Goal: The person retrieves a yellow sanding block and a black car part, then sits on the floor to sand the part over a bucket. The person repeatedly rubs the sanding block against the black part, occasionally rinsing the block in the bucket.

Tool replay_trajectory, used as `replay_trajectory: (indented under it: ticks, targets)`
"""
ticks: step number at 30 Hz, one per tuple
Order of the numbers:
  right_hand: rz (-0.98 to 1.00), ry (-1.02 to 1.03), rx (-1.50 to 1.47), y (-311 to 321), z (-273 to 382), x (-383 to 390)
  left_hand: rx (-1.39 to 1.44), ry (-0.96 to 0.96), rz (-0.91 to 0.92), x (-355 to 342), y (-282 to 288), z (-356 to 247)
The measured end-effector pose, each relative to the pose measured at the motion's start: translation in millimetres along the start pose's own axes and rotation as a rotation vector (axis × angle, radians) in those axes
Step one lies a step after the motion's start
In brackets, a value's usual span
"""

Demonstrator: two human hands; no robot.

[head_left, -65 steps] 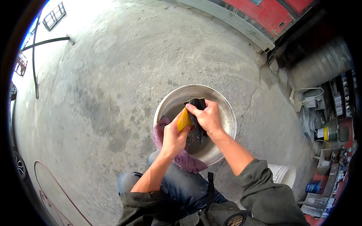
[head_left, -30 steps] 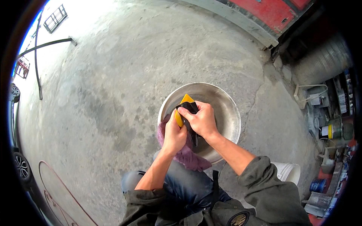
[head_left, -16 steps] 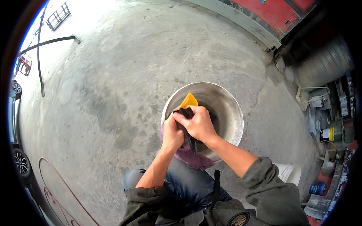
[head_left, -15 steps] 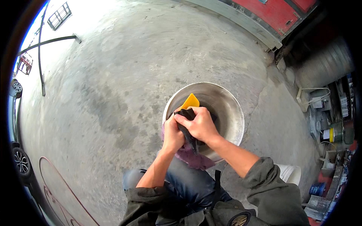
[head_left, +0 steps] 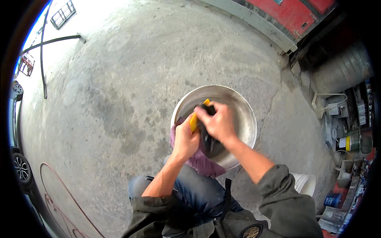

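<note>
Over a round metal tub (head_left: 255, 119), my two hands work close together. My left hand (head_left: 185, 139) is closed on a flat yellow plastic piece (head_left: 193, 123), part of which shows past the fingers. Fingers of my right hand (head_left: 220, 123), slightly blurred, press a black cloth (head_left: 207, 141) around the yellow piece, and the cloth's end hangs down into the tub. A purple cloth (head_left: 204, 164) drapes over the tub's near left rim, below my left wrist. Most of the yellow piece is hidden by my hands and the black cloth.
Beside my right sleeve stands a white bucket (head_left: 305, 183). Shelves with tools and cans (head_left: 349, 142) line the right side. A red cabinet (head_left: 281, 16) is at the far right. A thin hose (head_left: 65, 186) lies on the concrete floor at left, near a car wheel (head_left: 22, 166).
My right hand has shifted slightly right and up with the black cloth. The yellow piece has turned and sits lower, so its broad tip no longer sticks up above my hands.
</note>
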State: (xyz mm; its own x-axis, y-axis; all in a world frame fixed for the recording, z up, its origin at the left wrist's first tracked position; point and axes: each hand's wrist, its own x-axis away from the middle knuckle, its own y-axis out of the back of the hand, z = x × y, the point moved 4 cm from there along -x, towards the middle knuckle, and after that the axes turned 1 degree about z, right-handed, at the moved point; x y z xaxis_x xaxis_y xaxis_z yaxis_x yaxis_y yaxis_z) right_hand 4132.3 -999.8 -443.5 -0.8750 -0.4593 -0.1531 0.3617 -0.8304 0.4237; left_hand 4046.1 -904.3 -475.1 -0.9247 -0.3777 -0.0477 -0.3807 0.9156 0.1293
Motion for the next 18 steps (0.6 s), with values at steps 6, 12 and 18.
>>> replay_trajectory:
  ticks: [6, 12, 18]
  targets:
    - [-0.003, -0.105, 0.191, 23, -15, -18, 0.078, 0.116, 0.088, 3, -6, -8]
    - [-0.174, -0.336, -0.317, 71, -43, -29, 0.782, 0.272, 0.206, 5, -10, -19]
    - [-0.176, -0.420, -0.619, 114, -43, -27, 0.999, 0.351, 0.180, 2, -6, -13]
